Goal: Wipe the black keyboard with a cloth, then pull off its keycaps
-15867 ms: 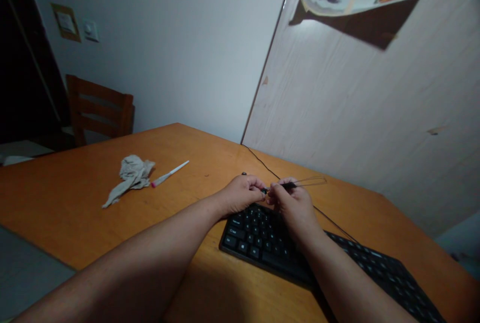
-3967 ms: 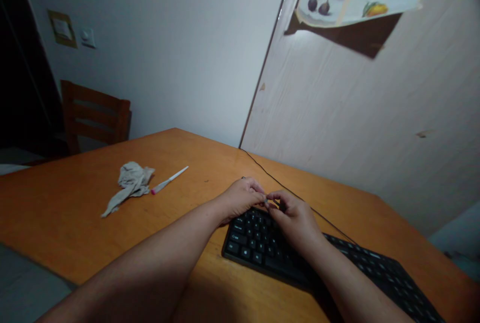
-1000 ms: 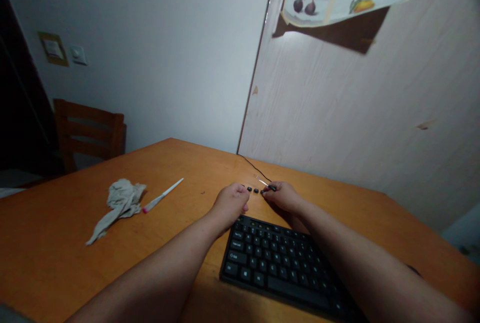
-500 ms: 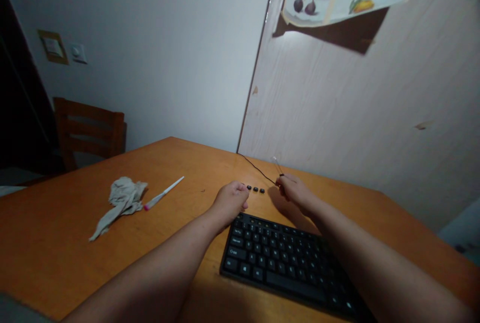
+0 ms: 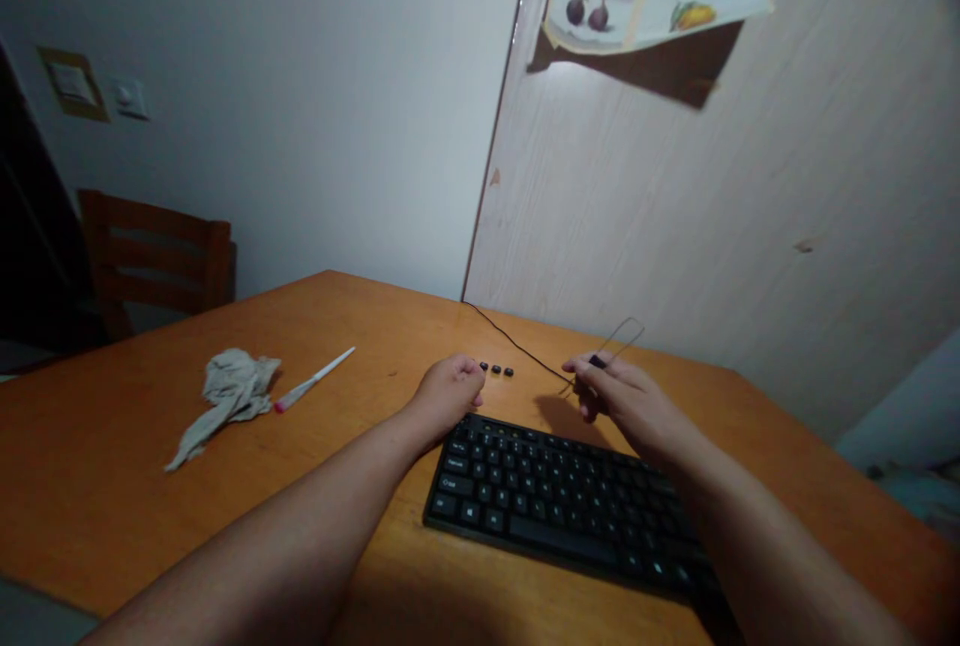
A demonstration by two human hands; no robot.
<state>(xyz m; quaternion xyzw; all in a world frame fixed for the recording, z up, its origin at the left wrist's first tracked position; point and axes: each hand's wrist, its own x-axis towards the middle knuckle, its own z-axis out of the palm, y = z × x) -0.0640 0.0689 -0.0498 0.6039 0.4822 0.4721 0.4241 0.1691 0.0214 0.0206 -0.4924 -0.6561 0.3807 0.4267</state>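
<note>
A black keyboard [image 5: 555, 511] lies on the wooden table in front of me. By its top left corner my left hand [image 5: 448, 392] rests with fingers curled closed; whatever they may hold is hidden. Several small black keycaps [image 5: 496, 369] stand in a short row just right of that hand. Above the keyboard's back edge, apart from it, my right hand [image 5: 626, 396] grips a wire keycap puller [image 5: 598, 362] by its black middle. One wire loop of the puller sticks up behind the hand, and thin wire ends point down by the fingertips.
A crumpled grey cloth [image 5: 234, 391] and a white brush-like stick with a pink end [image 5: 315, 379] lie on the left of the table [image 5: 360, 326]. A black cable [image 5: 510, 336] runs back to the wall. A wooden chair [image 5: 154, 256] stands beyond the left edge.
My right hand has let go of a keycap at the row's right end, then moved right with the keycap puller, whose loop now points up and right. My left hand has stayed by the keyboard corner.
</note>
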